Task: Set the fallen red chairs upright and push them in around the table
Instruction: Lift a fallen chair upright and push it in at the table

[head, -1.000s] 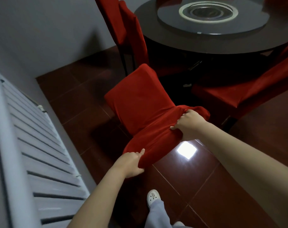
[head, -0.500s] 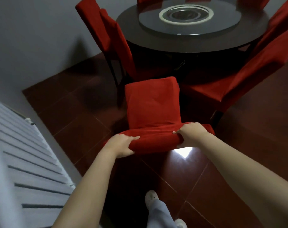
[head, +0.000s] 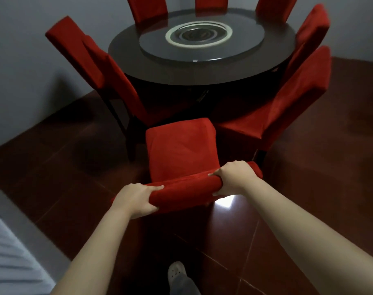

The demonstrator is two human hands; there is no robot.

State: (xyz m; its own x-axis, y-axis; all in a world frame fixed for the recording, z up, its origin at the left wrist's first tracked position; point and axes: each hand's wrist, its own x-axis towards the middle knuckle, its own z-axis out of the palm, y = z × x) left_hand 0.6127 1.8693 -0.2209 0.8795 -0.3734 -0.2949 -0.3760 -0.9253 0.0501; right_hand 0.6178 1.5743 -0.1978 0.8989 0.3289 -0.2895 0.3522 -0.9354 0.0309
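Hands, two of them, hold the top of one red chair (head: 181, 152). My left hand (head: 136, 199) wraps around the left end of the chair's back, thumb on top and fingers curled under. My right hand (head: 234, 179) grips the right end the same way, fingers curled over the soft red cloth.

That chair stands on the dark red floor (head: 319, 188), and its seat points at the one round table (head: 134, 67). The seat stops short of the table's edge.

I count eight red chairs in all. The left pair (head: 74, 45) sits close together. The right pair (head: 304, 92) sits close together too. The far three (head: 147, 9) show only their tops behind the table. The held chair is between the left pair and the right pair.

One round glass plate (head: 249, 43) lies on the table. One white shoe (head: 176, 271) shows below my arms. One white radiator (head: 6, 252) is at the bottom left.
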